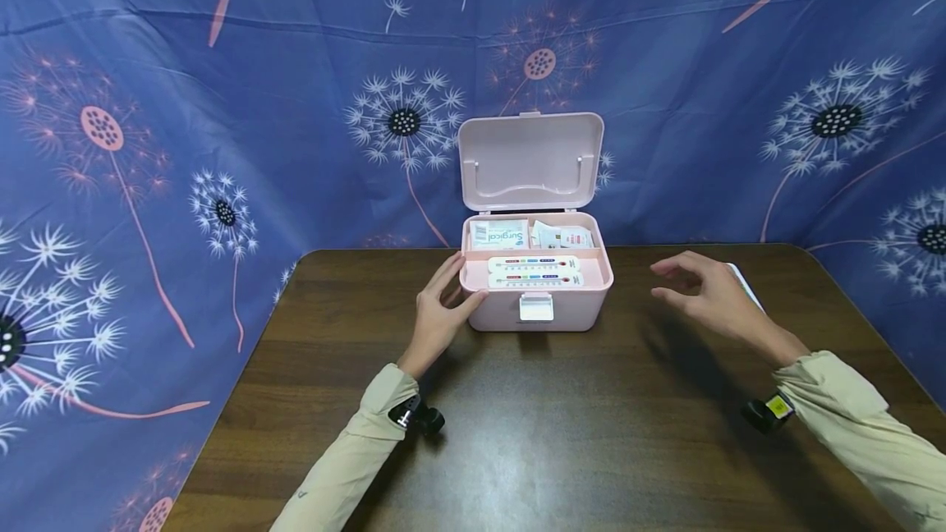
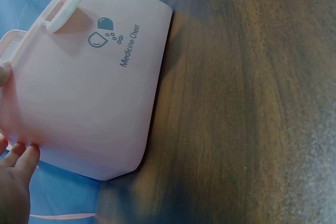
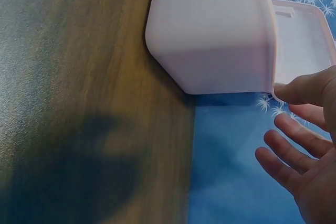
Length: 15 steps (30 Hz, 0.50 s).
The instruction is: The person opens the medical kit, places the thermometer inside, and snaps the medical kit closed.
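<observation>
A pale pink medicine chest [image 1: 538,310] stands upright at the back of the table, its lid [image 1: 530,158] raised. Two white thermometer cards [image 1: 534,272] lie in its front compartment. Behind the divider sit a packet marked "Surgical" [image 1: 498,234] and another white packet [image 1: 565,236]. My left hand [image 1: 436,314] touches the chest's left side, thumb by the front rim and fingers along the side wall, as the left wrist view [image 2: 18,174] also shows this hand. Apart from the chest, to its right, my right hand [image 1: 702,294] hovers with relaxed, spread fingers, holding nothing.
The dark wooden table [image 1: 547,433] stretches in front of the chest. A flat white item [image 1: 746,286] lies partly hidden behind the right hand. Blue dandelion-patterned cloth [image 1: 318,146] hangs behind the table. Each wrist wears a small black camera [image 1: 417,415].
</observation>
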{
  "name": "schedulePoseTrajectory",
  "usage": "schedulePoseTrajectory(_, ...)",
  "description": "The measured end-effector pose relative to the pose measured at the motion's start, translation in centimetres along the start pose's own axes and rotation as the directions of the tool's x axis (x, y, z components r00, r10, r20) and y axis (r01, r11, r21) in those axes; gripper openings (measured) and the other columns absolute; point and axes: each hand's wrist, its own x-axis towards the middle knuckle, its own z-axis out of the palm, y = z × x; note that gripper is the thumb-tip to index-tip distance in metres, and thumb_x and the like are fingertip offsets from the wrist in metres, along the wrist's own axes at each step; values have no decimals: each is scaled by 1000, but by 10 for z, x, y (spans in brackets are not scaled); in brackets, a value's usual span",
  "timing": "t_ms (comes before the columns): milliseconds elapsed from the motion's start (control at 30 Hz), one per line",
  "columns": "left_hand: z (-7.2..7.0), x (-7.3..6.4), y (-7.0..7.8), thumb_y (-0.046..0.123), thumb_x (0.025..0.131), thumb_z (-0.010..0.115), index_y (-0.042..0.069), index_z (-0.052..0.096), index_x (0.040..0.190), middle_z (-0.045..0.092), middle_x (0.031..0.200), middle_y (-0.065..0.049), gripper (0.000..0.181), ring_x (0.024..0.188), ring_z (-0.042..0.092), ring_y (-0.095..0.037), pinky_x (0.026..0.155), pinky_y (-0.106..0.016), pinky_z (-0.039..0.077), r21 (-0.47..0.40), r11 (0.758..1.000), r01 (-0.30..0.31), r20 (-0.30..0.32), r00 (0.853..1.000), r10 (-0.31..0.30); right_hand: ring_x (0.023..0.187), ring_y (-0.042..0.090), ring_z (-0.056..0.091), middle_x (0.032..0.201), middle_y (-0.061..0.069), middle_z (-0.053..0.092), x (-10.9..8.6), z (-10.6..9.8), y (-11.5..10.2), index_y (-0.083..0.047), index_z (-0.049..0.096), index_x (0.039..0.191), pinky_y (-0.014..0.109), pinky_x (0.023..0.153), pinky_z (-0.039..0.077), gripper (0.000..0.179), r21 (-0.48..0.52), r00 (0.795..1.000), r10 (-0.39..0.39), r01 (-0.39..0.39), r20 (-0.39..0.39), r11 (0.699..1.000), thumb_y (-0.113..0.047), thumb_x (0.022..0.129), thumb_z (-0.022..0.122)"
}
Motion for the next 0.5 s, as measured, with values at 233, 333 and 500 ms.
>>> schedulePoseTrajectory(233,0,1,-7,2,79,75,-10,48,132,41,142,-24,60,128,43,-34,95,-51,45,-12,1000,-8,-3,1000,8,81,6,59,98,4,67,-5,-3,2,-8,68,105,14,67,51,29,16,1000,1,0,-15,1000,-9,78,78)
schedulePoseTrajectory(333,2,2,-20,3,79,76,-6,49,133,42,143,-20,61,129,43,-30,95,-49,46,-6,1000,-11,-11,1000,11,82,10,60,99,5,67,-7,-4,3,-8,68,106,13,68,50,29,21,1000,17,-17,-15,1000,-9,79,77)
schedulePoseTrajectory(500,3,3,-36,10,79,78,2,51,135,44,144,-10,63,129,44,-21,96,-40,47,8,1000,0,-19,1000,0,81,3,60,102,8,66,-11,-6,6,-8,68,106,12,68,50,29,33,999,45,-44,-17,998,-10,79,77)
